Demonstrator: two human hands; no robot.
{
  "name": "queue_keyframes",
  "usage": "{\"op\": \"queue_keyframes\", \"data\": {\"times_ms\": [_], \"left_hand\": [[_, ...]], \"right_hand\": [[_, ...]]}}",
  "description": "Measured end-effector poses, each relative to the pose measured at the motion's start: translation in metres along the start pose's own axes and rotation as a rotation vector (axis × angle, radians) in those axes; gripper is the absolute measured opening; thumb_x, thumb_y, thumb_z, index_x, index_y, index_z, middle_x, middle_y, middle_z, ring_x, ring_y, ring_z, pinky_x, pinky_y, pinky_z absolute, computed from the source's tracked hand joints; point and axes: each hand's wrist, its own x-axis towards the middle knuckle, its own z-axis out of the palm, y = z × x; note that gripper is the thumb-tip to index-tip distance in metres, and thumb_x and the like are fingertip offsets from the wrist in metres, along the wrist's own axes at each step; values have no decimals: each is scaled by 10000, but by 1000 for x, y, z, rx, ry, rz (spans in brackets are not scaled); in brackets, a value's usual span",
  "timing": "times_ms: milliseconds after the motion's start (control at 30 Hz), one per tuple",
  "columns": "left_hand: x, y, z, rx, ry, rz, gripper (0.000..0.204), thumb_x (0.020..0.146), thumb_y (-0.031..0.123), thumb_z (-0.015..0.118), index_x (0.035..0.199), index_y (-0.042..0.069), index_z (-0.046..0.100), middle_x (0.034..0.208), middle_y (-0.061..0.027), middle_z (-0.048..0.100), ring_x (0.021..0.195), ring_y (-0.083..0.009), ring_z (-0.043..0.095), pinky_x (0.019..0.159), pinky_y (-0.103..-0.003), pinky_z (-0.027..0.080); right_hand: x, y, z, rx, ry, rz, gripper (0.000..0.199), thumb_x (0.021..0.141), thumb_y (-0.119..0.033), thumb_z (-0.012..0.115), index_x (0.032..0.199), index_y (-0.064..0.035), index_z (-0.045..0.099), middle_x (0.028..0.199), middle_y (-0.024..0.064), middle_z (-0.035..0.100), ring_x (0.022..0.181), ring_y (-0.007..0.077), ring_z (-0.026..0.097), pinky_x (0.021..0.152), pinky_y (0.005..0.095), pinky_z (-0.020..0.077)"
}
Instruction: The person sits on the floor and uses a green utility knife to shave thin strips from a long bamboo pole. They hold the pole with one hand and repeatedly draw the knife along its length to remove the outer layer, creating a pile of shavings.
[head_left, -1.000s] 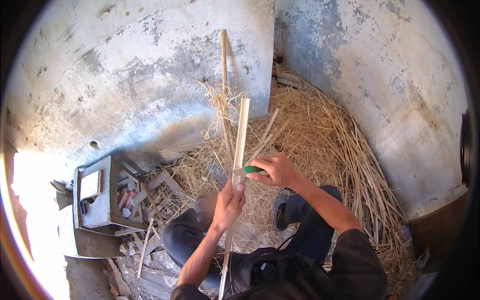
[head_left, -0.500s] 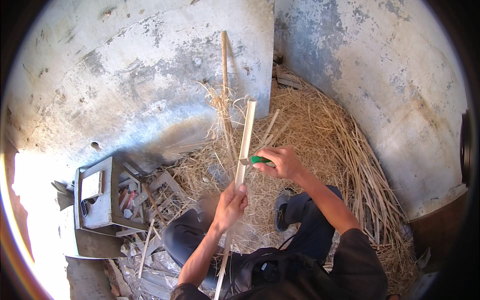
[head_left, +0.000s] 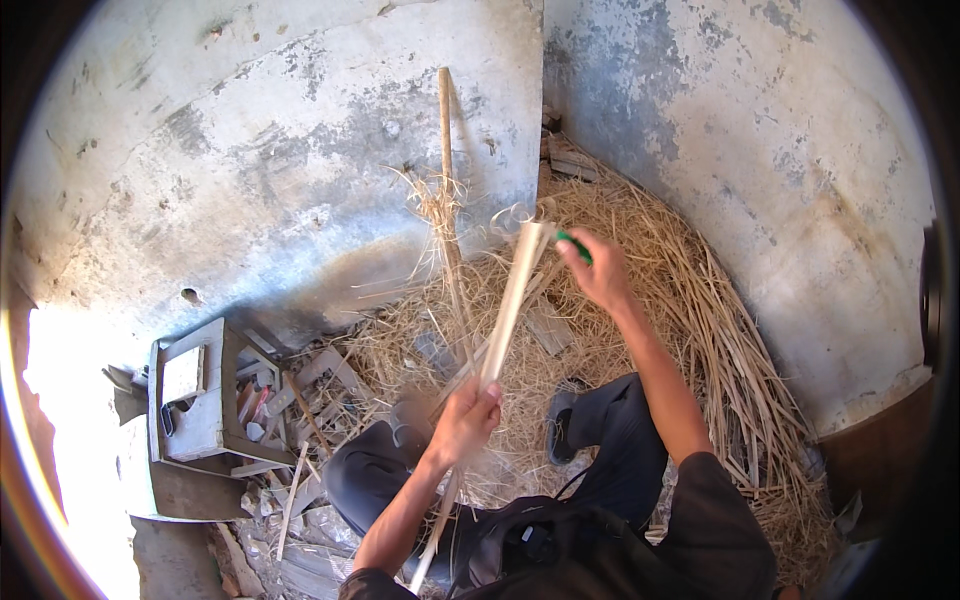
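Observation:
Closed around the lower part of a long, pale split-bamboo strip point(head_left: 514, 305) is my left hand point(head_left: 464, 422). The strip slants up and away, and its lower end comes out below that hand toward my lap. My right hand point(head_left: 600, 275) grips a green-handled knife point(head_left: 574, 246) beside the strip's far end. Its blade is hard to make out there. Thin curled shavings point(head_left: 512, 215) hang at the strip's tip.
A round stick point(head_left: 446, 130) wrapped with dry fibres leans on the stained wall point(head_left: 250, 170). Straw-like shavings point(head_left: 640, 270) and long thin strips point(head_left: 750, 400) heap up on the right. At left, an old wooden stool point(head_left: 195, 390) lies among scraps. My shoe point(head_left: 562, 425) rests ahead.
My right hand and the knife have moved up and away along the strip to its far end. The strip's top has swung right and lower. My left hand stays nearly in place.

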Motion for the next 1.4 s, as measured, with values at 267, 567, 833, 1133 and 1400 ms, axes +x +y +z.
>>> {"op": "queue_keyframes", "data": {"times_ms": [267, 567, 833, 1133, 1400], "left_hand": [[8, -3, 1, 33, 5, 63, 288, 1138, 311, 469, 1027, 61, 560, 688, 22, 510, 558, -78, 480, 518, -271, 403], [11, 8, -5, -128, 34, 131, 265, 1146, 256, 434, 1219, 22, 533, 707, -34, 567, 518, -147, 591, 496, -284, 507], [13, 1, -3, -39, 123, 204, 207, 1134, 199, 473, 1209, 20, 545, 757, -13, 554, 510, -62, 505, 461, -239, 422], [12, 2, -1, -52, 176, 177, 191, 1136, 241, 479, 1147, 60, 536, 725, 33, 480, 520, -27, 418, 453, -220, 353], [12, 3, -2, -86, 144, 178, 221, 1141, 282, 474, 1095, 70, 519, 702, 51, 454, 528, -19, 411, 451, -216, 330]], "right_hand": [[-10, 30, -14, -26, 94, 29, 423, 1077, -474, 530, 1089, -99, 726, 625, -16, 599, 452, 99, 446, 380, 306, 343], [-41, -61, 26, 76, -279, -290, 316, 1020, -406, 647, 1040, -98, 712, 779, 34, 727, 557, 159, 674, 472, 309, 505], [-49, -81, 36, 70, -360, -353, 307, 964, -375, 731, 1010, -71, 737, 854, 66, 762, 633, 216, 724, 549, 337, 561], [-52, -79, 45, 67, -313, -389, 309, 955, -395, 738, 961, -87, 761, 825, 46, 763, 588, 194, 705, 518, 323, 544], [-48, -80, 41, -3, -251, -433, 306, 943, -408, 747, 938, -102, 760, 813, 27, 759, 570, 187, 693, 512, 319, 541]]}}
